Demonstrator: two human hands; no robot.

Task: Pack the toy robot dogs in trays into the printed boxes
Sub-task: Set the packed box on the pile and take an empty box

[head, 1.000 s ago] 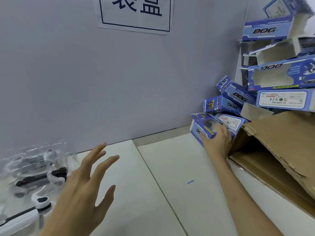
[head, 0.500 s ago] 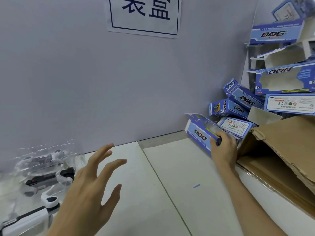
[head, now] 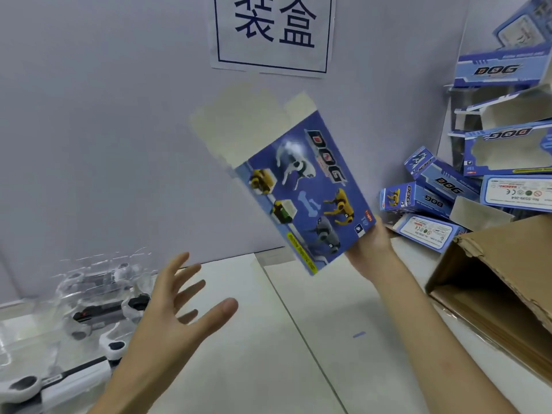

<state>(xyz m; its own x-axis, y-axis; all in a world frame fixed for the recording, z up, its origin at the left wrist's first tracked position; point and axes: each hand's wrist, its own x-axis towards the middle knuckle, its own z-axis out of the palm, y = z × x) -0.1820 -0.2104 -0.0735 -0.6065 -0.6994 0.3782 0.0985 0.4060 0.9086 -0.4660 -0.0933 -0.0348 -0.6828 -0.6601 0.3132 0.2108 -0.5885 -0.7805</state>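
Here right hand [head: 371, 251] grips tilted printed box [head: 301, 192]

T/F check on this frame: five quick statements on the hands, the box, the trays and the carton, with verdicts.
1. The right hand holds a printed box up off the table. True.
2. The left hand grips a tray. False: it is open with fingers spread and holds nothing.
3. The held box's flaps are closed. False: the flaps at its upper end are open.
4. Clear trays with toy robot dogs lie at the table's left side. True.
5. The brown carton sits on the left. False: the carton is at the right.
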